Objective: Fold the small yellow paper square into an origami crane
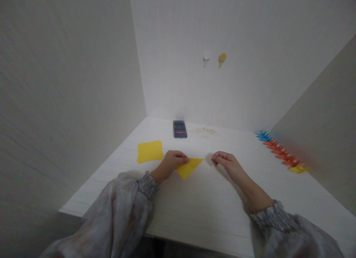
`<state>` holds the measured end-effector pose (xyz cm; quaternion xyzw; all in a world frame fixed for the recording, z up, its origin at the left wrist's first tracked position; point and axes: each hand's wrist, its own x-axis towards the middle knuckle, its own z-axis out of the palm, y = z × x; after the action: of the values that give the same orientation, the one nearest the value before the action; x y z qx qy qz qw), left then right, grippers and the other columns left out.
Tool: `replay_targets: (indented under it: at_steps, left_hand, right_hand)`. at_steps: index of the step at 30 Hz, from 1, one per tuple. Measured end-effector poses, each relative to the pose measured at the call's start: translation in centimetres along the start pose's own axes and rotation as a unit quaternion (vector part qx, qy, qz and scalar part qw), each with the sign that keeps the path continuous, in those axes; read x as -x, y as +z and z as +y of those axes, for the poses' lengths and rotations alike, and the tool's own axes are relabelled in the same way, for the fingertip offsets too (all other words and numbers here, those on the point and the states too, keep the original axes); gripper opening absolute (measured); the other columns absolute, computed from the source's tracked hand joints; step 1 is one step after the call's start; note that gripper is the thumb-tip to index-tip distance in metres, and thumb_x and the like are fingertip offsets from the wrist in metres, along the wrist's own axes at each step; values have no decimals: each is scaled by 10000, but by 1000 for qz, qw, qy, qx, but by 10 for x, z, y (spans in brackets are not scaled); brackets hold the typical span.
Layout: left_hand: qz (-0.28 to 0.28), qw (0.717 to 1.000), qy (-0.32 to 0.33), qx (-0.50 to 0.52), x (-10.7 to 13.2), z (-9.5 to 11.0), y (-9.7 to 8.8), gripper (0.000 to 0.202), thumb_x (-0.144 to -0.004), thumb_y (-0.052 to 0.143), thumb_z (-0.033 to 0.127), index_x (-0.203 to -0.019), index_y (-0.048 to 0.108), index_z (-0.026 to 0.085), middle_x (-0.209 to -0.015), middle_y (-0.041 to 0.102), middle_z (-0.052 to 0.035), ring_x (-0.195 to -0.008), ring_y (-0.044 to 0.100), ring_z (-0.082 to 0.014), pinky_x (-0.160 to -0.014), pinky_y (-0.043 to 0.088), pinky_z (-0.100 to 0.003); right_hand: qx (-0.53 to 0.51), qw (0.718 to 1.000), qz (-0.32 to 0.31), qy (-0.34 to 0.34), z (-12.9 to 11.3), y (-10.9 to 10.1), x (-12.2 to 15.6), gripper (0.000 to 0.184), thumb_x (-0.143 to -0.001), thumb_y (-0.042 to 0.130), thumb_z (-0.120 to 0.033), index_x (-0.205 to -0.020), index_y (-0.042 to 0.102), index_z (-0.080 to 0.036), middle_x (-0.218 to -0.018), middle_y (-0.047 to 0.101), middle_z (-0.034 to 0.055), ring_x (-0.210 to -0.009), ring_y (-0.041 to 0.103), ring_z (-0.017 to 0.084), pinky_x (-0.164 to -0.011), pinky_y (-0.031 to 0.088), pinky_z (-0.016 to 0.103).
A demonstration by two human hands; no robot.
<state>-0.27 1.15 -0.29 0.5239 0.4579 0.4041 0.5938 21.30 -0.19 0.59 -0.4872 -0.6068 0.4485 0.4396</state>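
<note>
We note the left hand (172, 161) pinching a folded yellow paper (185, 171), one corner toward us, over the white surface (205, 209). Right hand (226, 162): fingertips drawn together, just off the paper's right tip. Yellow sheets (150, 151) lie left.

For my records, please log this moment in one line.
left hand: holds triangular yellow paper | right hand: not touching | rectangular yellow paper: on table
</note>
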Motion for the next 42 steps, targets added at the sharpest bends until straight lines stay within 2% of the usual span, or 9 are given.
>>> replay_targets:
  at_steps: [3,5,10,14,18,24,28,34,42]
  left_hand:
    - [-21,1000,6,-21,1,-2,1,182,-551,652,264,-637,616,108,-594,587,-17,-517,497,-89,-503,361,-209]
    - [-35,999,6,-25,1,-4,3,186,-560,645,274,-640,614,108,-590,581,-13,-513,490,-86,-499,356,-207]
    - [-80,996,-9,-27,3,-9,5,205,-571,635,297,-655,592,115,-585,566,0,-507,484,-81,-494,350,-203]
    - [-129,991,-17,-39,5,-8,7,211,-599,610,308,-678,577,116,-581,551,6,-493,469,-71,-472,334,-191]
    - [-147,987,-3,-67,7,-5,8,196,-593,614,296,-654,573,114,-561,536,17,-479,449,-59,-456,319,-178]
    - [-134,988,-18,-78,8,-1,5,193,-592,618,291,-638,598,105,-529,549,10,-455,470,-61,-455,362,-184]
    - [-128,989,-42,-55,6,2,0,215,-590,629,298,-637,593,92,-546,587,-23,-466,533,-94,-490,436,-231]
    - [-92,995,-22,-6,1,2,-6,239,-608,625,312,-681,581,88,-599,614,-47,-495,572,-107,-510,458,-237]
    - [-155,986,-32,-46,8,1,3,271,-619,606,354,-720,597,103,-634,609,-33,-512,548,-89,-500,447,-223]
  right_hand:
    - [4,999,-39,-2,2,14,2,196,-701,531,-336,-674,574,-147,-617,549,3,-578,483,105,-581,369,236]
    - [11,998,-57,11,5,28,4,214,-692,546,-363,-728,577,-154,-618,543,-4,-559,474,100,-536,355,224]
    - [26,995,-75,58,11,46,7,205,-649,591,-357,-642,568,-153,-515,517,-22,-463,439,82,-447,302,204]
    - [34,994,-73,74,9,43,9,208,-625,613,-351,-621,593,-144,-486,519,-21,-443,435,80,-434,296,204]
    - [30,992,-89,85,6,44,9,225,-604,630,-360,-600,603,-137,-464,518,-20,-431,431,79,-426,297,203]
    - [-10,992,-89,89,7,40,8,147,-585,650,-281,-587,619,-137,-453,529,-17,-432,445,81,-433,312,205]
    - [-27,992,-73,97,6,27,6,120,-571,652,-245,-579,622,-129,-460,542,-9,-425,447,83,-437,326,213]
    - [-59,994,-39,78,-4,9,5,102,-575,638,-221,-551,620,-124,-509,572,3,-447,456,78,-470,353,214]
    - [-42,989,-94,108,1,30,8,133,-563,657,-245,-576,625,-116,-490,568,2,-425,453,77,-441,336,210]
